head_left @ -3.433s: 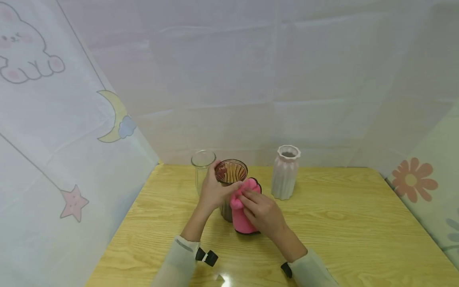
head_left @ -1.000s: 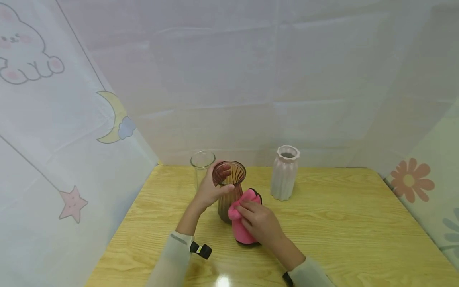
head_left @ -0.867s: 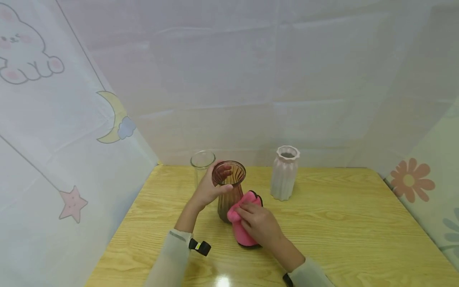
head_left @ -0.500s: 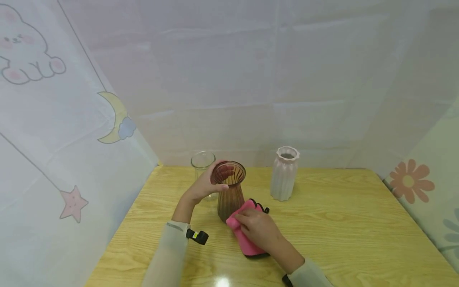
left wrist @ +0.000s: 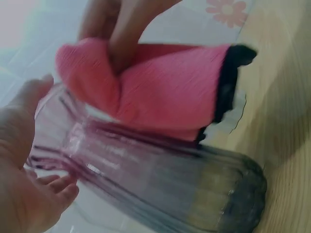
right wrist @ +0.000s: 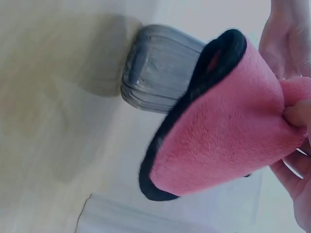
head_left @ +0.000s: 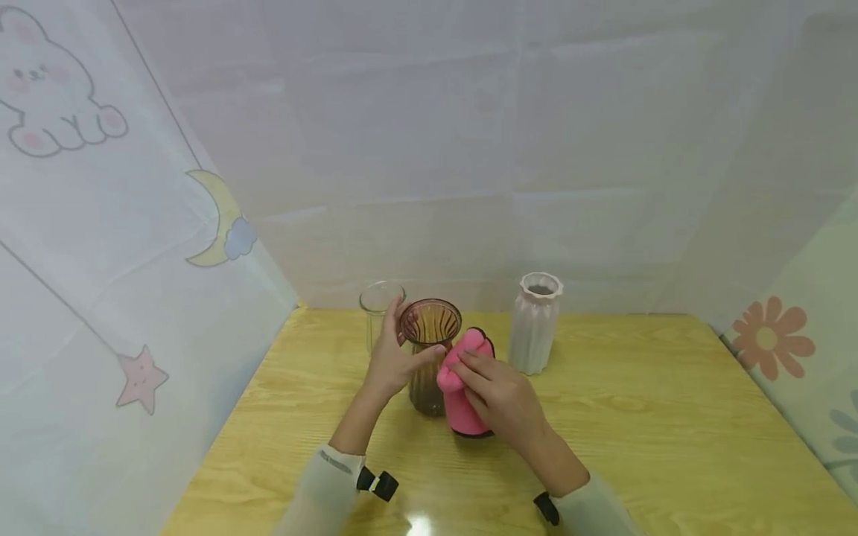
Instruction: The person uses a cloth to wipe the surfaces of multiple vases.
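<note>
currently, the left hand [head_left: 392, 365] is cupping a purple-brown ribbed glass vase [head_left: 424, 391] near its rim, its grip half closed; the right hand [head_left: 508, 396] is pinching a pink black-edged cloth [head_left: 464, 413] just beside it. the ribbed vase is standing upright on the yellow wooden surface [head_left: 643, 447], a clear glass vase [head_left: 374, 321] and a white fluted vase [head_left: 532, 335] standing farther back.

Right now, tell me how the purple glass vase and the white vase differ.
The purple glass vase is transparent; the white vase is opaque. The purple one's rim is smooth, the white one's scalloped. The left hand curls around the purple one; the white one stands untouched. Both are ribbed.
</note>
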Motion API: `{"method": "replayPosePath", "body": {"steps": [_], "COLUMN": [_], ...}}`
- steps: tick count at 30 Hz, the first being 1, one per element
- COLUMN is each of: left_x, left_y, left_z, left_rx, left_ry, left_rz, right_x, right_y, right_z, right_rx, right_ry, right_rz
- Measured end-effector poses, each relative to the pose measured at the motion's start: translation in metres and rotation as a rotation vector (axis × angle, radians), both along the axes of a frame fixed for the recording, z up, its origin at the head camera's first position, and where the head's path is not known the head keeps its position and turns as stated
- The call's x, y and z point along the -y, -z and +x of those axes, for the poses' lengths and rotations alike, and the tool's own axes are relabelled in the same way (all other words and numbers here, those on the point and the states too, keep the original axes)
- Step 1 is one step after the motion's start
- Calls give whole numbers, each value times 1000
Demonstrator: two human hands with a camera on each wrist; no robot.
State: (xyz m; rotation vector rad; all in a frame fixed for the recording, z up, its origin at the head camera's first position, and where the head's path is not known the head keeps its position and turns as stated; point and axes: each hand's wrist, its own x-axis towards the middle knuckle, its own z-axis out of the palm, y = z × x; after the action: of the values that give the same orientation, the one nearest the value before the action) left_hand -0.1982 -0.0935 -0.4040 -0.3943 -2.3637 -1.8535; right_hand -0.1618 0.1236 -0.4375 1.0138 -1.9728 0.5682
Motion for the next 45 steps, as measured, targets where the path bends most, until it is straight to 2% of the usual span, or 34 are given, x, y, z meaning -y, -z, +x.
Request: {"method": "replayPosePath", "body": {"steps": [2,5,9,13,20,30,36,41,45], "left_x": [-8,-16,-18,-14,-1,13,18,21,25], "left_y": [-1,-1,0,2,4,5,5,6,7], "left_z": [3,4,3,0,-7,-18,-27,-35,-42], "left_rx": [12,30,25,20,12,37,33,49,85], "left_ry": [-61,-110,-129,-107,10,220,344,407,455], "left_rz": [-17,-20,-31,-67,-77,23,71,87,94], "right_x": [0,2,4,5,6,8,8,10,11], "right_y": [-2,-1,4,8,16,25,27,26,25], "right_z": [-7,-14,-19,-19,-13,0,6,11,13], "right_rx": [-25,-42,-30,-1,43,134,253,366,423], "right_ry": [-8,-19,-25,-28,-18,26,42,61,61], "right_rz": [-10,-1,13,2,32,117,208,303,335]}}
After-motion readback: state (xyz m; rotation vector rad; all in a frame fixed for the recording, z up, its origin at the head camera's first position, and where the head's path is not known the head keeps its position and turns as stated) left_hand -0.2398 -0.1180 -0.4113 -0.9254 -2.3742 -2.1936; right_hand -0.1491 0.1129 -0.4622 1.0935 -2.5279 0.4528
